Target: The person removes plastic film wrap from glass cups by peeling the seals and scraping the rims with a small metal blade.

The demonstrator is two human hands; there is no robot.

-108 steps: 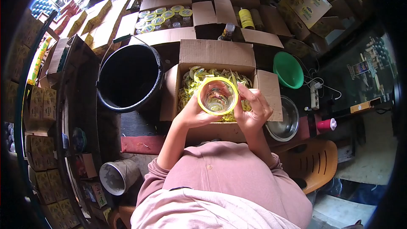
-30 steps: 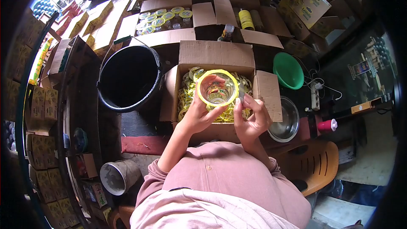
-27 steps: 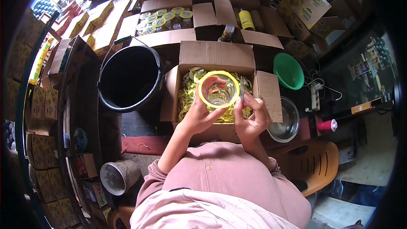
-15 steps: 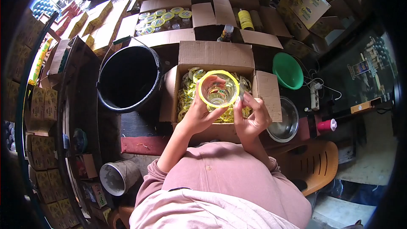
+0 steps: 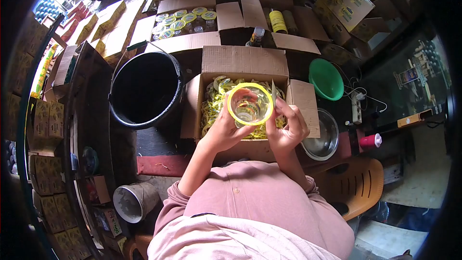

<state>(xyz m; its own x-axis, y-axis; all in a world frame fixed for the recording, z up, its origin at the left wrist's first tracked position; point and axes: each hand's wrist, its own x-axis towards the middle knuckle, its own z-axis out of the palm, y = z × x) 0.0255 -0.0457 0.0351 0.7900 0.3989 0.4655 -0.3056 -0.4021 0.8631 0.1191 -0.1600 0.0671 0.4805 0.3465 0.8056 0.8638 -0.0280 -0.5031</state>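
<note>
My left hand (image 5: 222,124) is closed around a clear plastic cup (image 5: 249,110) with a bright yellow rim, its mouth tilted up toward me. My right hand (image 5: 288,124) is at the cup's right side, thumb and fingers pinched on a thin, flat, pale piece (image 5: 274,91) that stands almost edge-on beside the rim. What kind of piece it is I cannot make out. Under both hands sits an open cardboard box (image 5: 244,60) filled with yellow and clear plastic scraps (image 5: 216,108).
A black bucket (image 5: 114,94) stands left of the box. To the right are a green basin (image 5: 326,79), a clear bowl (image 5: 332,139), a power strip (image 5: 356,108) and a pink spool (image 5: 369,141). Behind, another carton holds yellow-lidded cups (image 5: 180,14), near a yellow stack (image 5: 277,21).
The thin piece in my right hand now stands higher and more upright beside the rim. The cup has shifted very slightly down. My left hand keeps its hold.
</note>
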